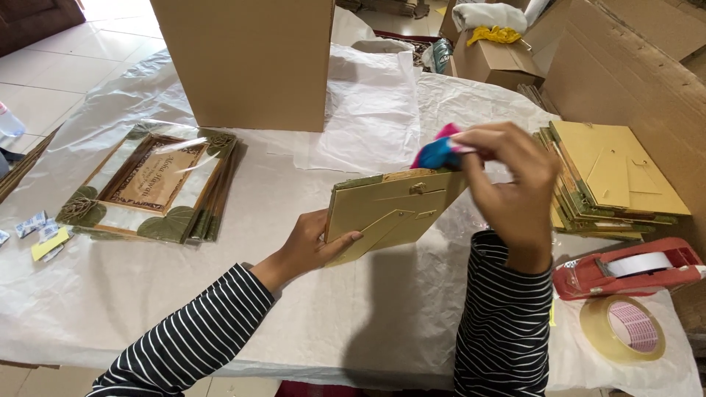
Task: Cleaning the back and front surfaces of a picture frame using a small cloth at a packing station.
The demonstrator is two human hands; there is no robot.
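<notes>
Wiping of a picture frame is the step judged to be in hand. A rectangular wooden photo frame with a yellow cardboard back (390, 213) is held up on edge in the middle of the frame, its back with the folding stand turned toward the camera. The left hand (312, 246) is clamped on its lower left corner, thumb on the back. The right hand (511, 187) is closed on a pink and blue cloth (435, 152), which is pressed on the upper right edge of the frame. For the next move, a steady hold from the left hand and a light stroke along the edge are probably called for, so that the frame is not tipped.

On the table covered with white plastic sheet (382, 309), a stack of finished frames with green leaf corners (151, 184) lies at the left, and a stack of frames lying face down (614, 176) lies at the right. A red tape dispenser (625, 268) and a roll of clear tape (621, 328) lie at lower right.

A tall brown cardboard box (250, 62) stands at the top; what is inside cannot be seen. A smaller open carton (493, 62) at upper right carries a yellow cloth and a white bag on it.
</notes>
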